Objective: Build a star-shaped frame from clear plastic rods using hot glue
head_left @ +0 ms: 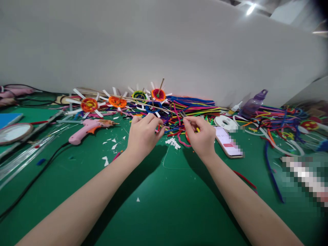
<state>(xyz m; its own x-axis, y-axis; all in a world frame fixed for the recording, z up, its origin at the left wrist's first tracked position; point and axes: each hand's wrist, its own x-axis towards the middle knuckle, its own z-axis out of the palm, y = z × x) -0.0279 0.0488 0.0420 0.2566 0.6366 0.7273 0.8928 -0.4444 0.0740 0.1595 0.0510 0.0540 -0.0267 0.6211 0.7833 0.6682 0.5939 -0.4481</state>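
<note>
My left hand (pixel 143 134) is curled, its fingertips pinching a thin piece among the coloured pipe cleaners (pixel 194 106). My right hand (pixel 201 135) is also closed; small scissors with a red handle (pixel 188 136) show under its fingers, the blades poking up near the thumb. Both hands hover over the green mat (pixel 159 205) just in front of the pipe cleaner pile. Behind them lie several finished pinwheel-like flowers on sticks: an orange-red one (pixel 89 104), an orange one (pixel 117 101), a blue one (pixel 153 106) and another red-orange one (pixel 158 94).
A pink hot glue gun (pixel 88 129) with a black cord lies left. A phone (pixel 229 142) and a white tape roll (pixel 225 122) sit right of my hand. A purple bottle (pixel 252 103) stands by the wall. White paper scraps litter the mat. More pipe cleaners sprawl at right.
</note>
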